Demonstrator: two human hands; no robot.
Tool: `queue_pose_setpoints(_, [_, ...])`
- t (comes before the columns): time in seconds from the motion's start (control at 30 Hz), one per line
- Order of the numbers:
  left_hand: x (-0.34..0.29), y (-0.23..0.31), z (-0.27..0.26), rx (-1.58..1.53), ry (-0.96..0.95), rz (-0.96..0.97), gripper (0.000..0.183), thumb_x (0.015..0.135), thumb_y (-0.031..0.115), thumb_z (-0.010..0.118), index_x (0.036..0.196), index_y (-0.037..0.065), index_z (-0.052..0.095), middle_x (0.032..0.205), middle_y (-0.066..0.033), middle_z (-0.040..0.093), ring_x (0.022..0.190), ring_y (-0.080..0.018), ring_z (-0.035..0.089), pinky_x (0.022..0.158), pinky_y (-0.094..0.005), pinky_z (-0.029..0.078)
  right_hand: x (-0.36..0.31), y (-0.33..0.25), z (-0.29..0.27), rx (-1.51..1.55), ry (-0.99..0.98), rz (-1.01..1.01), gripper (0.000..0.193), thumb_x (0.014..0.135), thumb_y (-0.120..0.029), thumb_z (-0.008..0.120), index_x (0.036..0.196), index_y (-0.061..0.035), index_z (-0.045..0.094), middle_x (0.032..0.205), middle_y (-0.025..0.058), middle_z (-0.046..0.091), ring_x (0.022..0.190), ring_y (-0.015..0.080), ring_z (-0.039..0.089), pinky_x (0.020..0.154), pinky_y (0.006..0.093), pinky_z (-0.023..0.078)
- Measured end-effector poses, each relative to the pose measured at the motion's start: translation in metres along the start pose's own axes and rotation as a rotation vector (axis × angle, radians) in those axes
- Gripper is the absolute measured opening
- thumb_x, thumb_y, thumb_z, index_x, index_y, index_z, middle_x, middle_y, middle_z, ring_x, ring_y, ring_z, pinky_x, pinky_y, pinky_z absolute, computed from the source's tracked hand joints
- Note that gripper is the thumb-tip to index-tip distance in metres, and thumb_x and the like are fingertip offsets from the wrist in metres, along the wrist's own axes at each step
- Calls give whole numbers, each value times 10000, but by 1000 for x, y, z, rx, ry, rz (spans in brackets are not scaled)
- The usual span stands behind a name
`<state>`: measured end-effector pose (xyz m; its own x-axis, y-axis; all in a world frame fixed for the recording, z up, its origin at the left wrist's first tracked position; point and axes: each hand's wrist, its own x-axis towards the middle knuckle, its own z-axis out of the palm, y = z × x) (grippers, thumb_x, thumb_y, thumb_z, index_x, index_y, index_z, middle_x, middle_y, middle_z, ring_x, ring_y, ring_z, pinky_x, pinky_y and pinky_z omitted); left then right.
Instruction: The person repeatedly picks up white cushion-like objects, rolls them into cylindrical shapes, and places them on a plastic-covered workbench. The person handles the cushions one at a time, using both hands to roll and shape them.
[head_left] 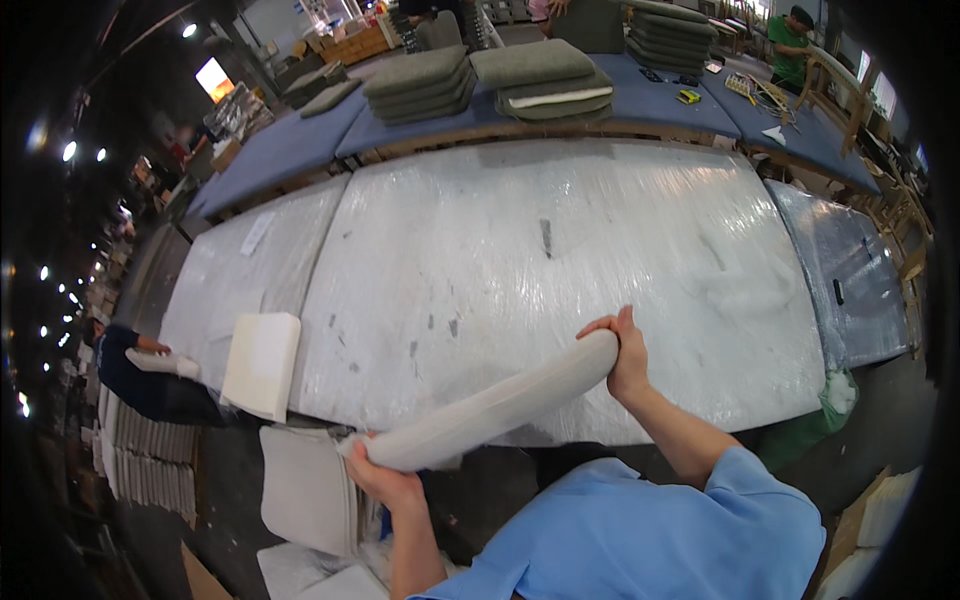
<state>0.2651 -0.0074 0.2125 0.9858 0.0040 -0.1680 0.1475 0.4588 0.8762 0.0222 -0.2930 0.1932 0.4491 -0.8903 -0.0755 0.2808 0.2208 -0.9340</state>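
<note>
A long white padded cushion is held on edge between my two hands, over the near side of the table. My left hand grips its lower left end. At its upper right end my right hand is wrapped round the corner, thumb up. Beneath it lies the plastic-wrapped white table top. To the left, a cream foam pad rests at the table's edge. Below my left hand is a stack of white cushions; the cushion hides part of my left fingers.
Stacks of grey-green cushions stand on a blue padded table at the back. A person at the left holds a white piece beside piled pads. A green sack hangs near the table's right corner.
</note>
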Motion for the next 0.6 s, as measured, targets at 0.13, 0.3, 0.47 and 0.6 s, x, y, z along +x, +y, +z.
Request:
queue_pose_setpoints(0.13, [-29, 24, 21, 39, -77, 149, 315, 1019, 313, 537, 1079, 8, 594, 1059, -112, 607, 1026, -239, 602, 918, -407, 511, 92, -5, 47, 126, -54, 11, 835, 1037, -759, 335, 848, -29, 694, 833, 119, 710, 799, 213, 663, 789, 355, 536])
queue_pose_setpoints(0.3, [-56, 22, 22, 269, -353, 246, 291, 1054, 260, 512, 1103, -13, 601, 1084, -113, 606, 1051, -222, 588, 946, -362, 478, 201, -13, 107, 90, -227, 58, 859, 1020, -786, 332, 806, -39, 699, 807, 123, 707, 760, 227, 671, 753, 366, 549])
queue_pose_setpoints(0.47, [-67, 12, 13, 574, -597, 131, 120, 1025, 66, 534, 1090, -5, 606, 1027, -63, 588, 909, -134, 550, 821, -293, 457, 255, 1, 160, 14, -353, 101, 834, 1054, -735, 314, 818, -36, 702, 821, 133, 721, 744, 219, 680, 728, 365, 554])
queue_pose_setpoints(0.6, [-47, 33, 29, 553, -710, -123, 105, 1029, 82, 596, 1076, -4, 636, 982, -15, 619, 796, -79, 559, 740, -237, 465, 274, 15, 172, -7, -335, 157, 799, 1071, -702, 319, 866, -34, 707, 845, 133, 730, 761, 212, 687, 741, 365, 560])
